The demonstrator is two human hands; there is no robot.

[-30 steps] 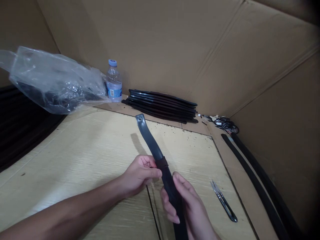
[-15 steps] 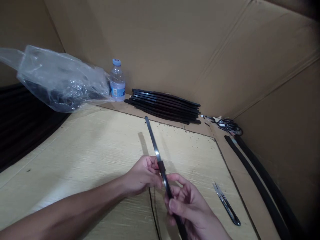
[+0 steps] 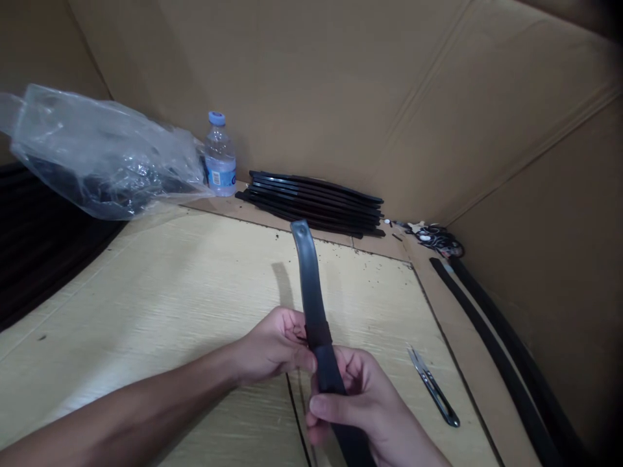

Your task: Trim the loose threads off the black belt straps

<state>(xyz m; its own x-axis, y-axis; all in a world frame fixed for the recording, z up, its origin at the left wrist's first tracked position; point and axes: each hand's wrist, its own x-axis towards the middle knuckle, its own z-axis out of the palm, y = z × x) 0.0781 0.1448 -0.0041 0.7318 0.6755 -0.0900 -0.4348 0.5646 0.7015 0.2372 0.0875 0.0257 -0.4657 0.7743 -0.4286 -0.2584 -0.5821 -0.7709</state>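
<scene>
- Belt (image 3: 311,285) is up in both our hands over the middle of the wooden board (image 3: 146,292), its rounded end with the hole sticking up and away from us.
- Left hand (image 3: 275,347) pinches it from the left, fingers curled in tight right at the small dark loop (image 3: 320,334) that sits around the strap.
- Right hand (image 3: 365,408) wraps the strap just below that loop, thumb lying across the front, fingers closed behind it. Both grips are firmly shut on the belt.
- Progress-wise, we'd say the loop is already on the strap and a fair way in from the tip, so the threading part looks done. Whether it's in its final spot we can't tell, and the lower end of the belt runs out of frame.
- Snips (image 3: 433,386) lie untouched on the board, off to the right of our hands.
- Stack of black belts (image 3: 314,201) sits at the back against the cardboard wall, well apart from us, with a water bottle (image 3: 220,155) just beside it and a clear plastic bag (image 3: 97,155) to the left.
- Two more black straps (image 3: 491,337) lie along the right edge.
</scene>
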